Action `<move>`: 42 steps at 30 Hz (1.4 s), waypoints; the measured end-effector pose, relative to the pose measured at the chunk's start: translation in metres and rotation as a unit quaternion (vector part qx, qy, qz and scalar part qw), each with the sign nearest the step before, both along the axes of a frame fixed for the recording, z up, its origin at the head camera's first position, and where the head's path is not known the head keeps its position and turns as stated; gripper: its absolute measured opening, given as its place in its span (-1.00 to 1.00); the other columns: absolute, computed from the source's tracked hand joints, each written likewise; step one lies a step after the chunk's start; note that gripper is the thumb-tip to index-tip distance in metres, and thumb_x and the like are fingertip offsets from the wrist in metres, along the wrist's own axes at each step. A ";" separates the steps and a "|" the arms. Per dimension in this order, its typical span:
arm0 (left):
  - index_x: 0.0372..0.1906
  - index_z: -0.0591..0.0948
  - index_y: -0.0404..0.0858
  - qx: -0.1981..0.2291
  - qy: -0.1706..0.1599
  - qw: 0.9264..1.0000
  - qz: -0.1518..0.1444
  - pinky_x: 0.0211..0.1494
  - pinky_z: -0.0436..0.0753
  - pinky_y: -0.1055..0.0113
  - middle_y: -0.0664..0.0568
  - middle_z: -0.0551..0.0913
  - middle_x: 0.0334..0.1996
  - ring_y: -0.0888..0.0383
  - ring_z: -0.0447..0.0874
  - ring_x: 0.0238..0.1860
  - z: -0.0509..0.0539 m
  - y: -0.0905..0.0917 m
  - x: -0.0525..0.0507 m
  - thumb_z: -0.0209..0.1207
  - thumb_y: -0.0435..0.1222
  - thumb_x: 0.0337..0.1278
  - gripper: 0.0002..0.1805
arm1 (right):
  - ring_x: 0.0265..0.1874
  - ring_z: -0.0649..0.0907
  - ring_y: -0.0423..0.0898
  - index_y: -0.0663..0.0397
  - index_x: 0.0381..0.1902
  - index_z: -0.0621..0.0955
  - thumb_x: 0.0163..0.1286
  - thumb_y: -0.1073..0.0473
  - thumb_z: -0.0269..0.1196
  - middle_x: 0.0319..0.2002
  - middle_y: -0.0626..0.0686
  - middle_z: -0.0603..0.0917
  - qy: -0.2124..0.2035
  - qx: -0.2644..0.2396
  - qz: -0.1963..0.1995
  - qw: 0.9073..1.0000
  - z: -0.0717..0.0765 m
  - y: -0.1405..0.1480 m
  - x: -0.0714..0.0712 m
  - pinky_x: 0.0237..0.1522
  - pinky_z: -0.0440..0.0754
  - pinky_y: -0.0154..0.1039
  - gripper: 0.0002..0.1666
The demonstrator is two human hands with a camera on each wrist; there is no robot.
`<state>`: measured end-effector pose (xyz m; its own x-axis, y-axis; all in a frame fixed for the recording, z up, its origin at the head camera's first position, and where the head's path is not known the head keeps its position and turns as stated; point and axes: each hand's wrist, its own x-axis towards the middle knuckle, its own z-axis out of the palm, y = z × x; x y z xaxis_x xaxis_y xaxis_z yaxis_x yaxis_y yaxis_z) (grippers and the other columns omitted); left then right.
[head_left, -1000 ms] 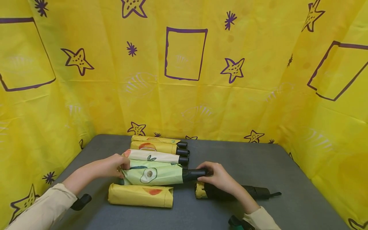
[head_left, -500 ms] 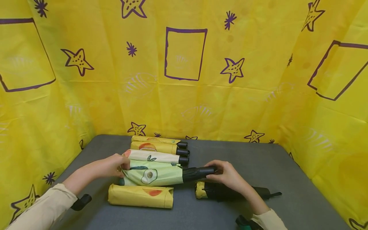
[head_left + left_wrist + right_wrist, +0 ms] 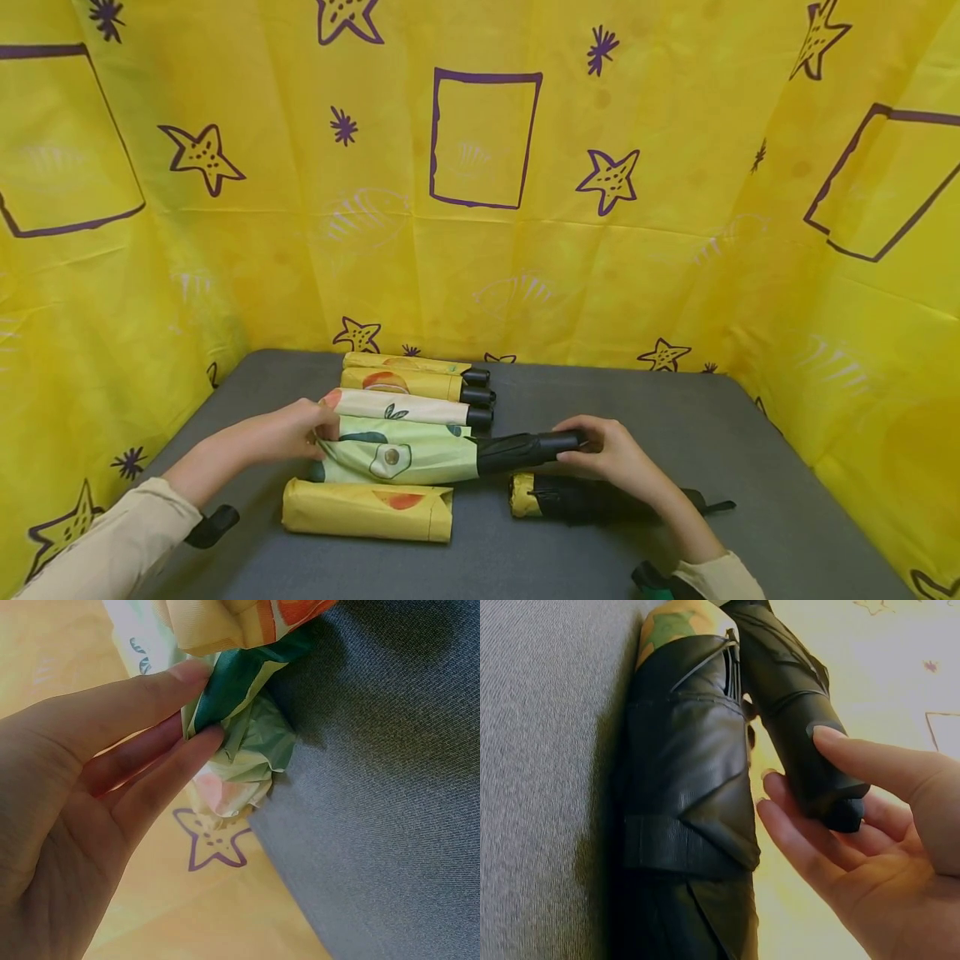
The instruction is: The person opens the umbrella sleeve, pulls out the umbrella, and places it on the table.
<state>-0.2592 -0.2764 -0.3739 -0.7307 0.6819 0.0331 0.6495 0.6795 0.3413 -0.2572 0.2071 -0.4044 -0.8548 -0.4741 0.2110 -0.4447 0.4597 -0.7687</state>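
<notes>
Umbrella part-in avocado-print sleeve; L hand pinching sleeve, R hand its handle; 3 far umbrellas sleeved, near yellow sleeve prob. empty.

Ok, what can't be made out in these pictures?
Head view: how far the held umbrella reaches inside the green cover; fabric hides it.
Head view: part of the lying umbrella; the right forearm crosses it.
Head view: part of the green cover's left end, behind the left grip.
Right wrist view: the lying umbrella's lower end, cut off by the bottom edge.
</notes>
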 end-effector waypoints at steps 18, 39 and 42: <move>-0.44 0.61 -0.20 0.005 0.004 1.000 -0.008 -0.36 0.60 0.36 0.12 0.66 -0.45 0.28 0.60 -0.38 -0.002 -0.001 -0.001 0.46 -0.46 -0.25 -0.75 | -0.28 0.71 -0.28 0.13 0.03 0.64 0.20 0.11 0.40 -0.08 0.25 0.70 -0.027 -0.024 -0.003 0.999 0.001 0.021 0.000 -0.24 0.67 -0.34 -0.56; -0.43 0.61 -0.16 0.005 -0.004 1.000 0.002 -0.33 0.59 0.36 0.14 0.65 -0.43 0.29 0.60 -0.35 -0.004 -0.003 -0.002 0.45 -0.45 -0.21 -0.75 | -0.22 0.73 0.00 0.09 0.11 0.62 0.22 0.07 0.38 -0.01 0.25 0.66 -0.092 -0.050 -0.078 0.991 0.013 0.041 0.010 -0.20 0.68 -0.16 -0.50; -0.42 0.61 -0.16 0.004 -0.007 1.000 0.005 -0.33 0.59 0.36 0.14 0.64 -0.42 0.27 0.59 -0.34 -0.004 -0.002 -0.002 0.45 -0.44 -0.20 -0.75 | -0.16 0.73 0.00 0.09 0.15 0.59 0.23 0.05 0.38 0.04 0.25 0.64 -0.110 -0.057 -0.094 0.988 0.015 0.043 0.012 -0.15 0.66 -0.15 -0.46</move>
<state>-0.2614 -0.2787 -0.3776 -0.7382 0.6740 0.0287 0.6376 0.6832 0.3560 -0.2455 0.2499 -0.3893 -0.9565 -0.2870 0.0529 -0.1759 0.4223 -0.8892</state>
